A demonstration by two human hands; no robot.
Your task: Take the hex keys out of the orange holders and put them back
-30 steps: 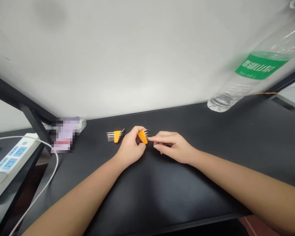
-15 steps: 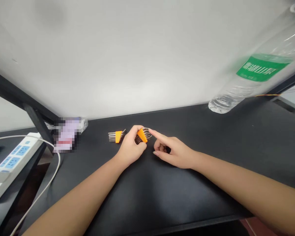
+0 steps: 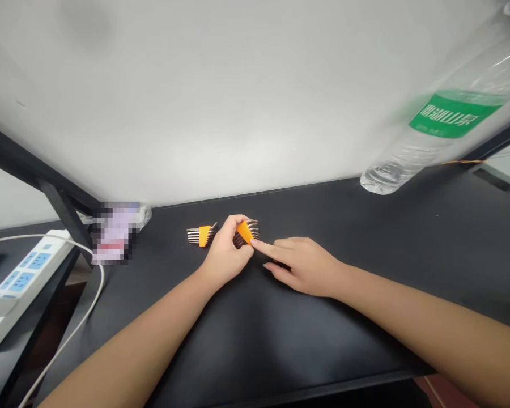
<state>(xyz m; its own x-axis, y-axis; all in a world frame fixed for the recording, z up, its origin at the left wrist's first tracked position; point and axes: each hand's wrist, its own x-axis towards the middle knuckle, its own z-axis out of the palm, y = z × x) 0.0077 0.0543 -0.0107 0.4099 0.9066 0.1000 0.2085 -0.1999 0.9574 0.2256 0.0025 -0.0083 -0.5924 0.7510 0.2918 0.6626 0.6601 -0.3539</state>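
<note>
At the far left, we find a white power strip (image 3: 23, 280) with blue socket faces. A white cable (image 3: 98, 294) curves past it and over the left part of the black tabletop (image 3: 323, 209). Next to the cable stands a black metal brace (image 3: 62, 209); just right of its foot lies a lilac item (image 3: 119, 229), masked by pixels and not identifiable.

Further right, we locate the first hex key set (image 3: 204, 236) flat on the tabletop, its keys seated in an orange holder. Just beside it, our left hand (image 3: 229, 252) is closed around the second hex key set (image 3: 245, 231), gripping it between thumb and fingers; the bent key ends project to the right.

Our right hand (image 3: 310, 266) is partly open and grips nothing visible. Its index finger is extended, the tip appearing to touch the lower end of the second set's holder; the thumb stays apart.

Well to the right, we note a clear plastic bottle (image 3: 454, 113) with a green label, near the pale wall (image 3: 259, 102).
</note>
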